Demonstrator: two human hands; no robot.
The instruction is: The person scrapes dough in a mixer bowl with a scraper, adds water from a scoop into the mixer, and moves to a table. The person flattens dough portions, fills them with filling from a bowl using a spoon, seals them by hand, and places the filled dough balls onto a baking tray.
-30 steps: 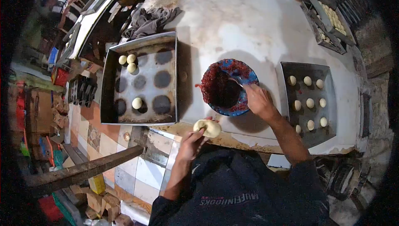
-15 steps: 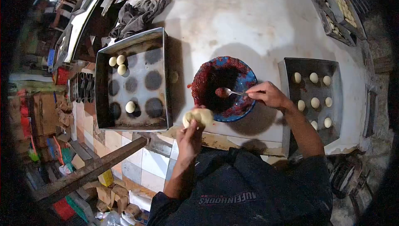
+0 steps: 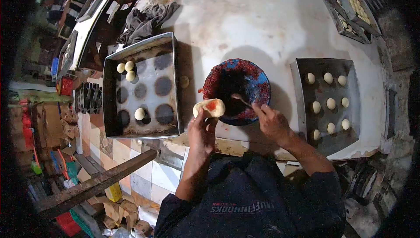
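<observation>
My left hand [image 3: 202, 131] holds up a flattened piece of pale dough [image 3: 201, 109], with a dab of red filling [image 3: 212, 106] on it. It is at the near left side of a blue bowl [image 3: 264, 85], whose inside is smeared with chunky red filling. My right hand [image 3: 272, 124] is closed round the handle of a spoon [image 3: 244, 101] that points into the bowl. Only a little filling shows on the spoon's tip. The dark middle of the bowl is hard to make out.
On the left stands a deep metal tray [image 3: 175, 85] with several dough balls [image 3: 130, 76]. A second tray [image 3: 302, 102] on the right holds more in rows. A dark cloth [image 3: 146, 21] lies at the back left. More filled trays [image 3: 350, 10] are at the far right corner. Below left runs a wooden beam [image 3: 96, 183].
Red filling now lies on the dough in my left hand, which has tilted to show its hollow. My right hand has come nearer and left, and the spoon carries less filling.
</observation>
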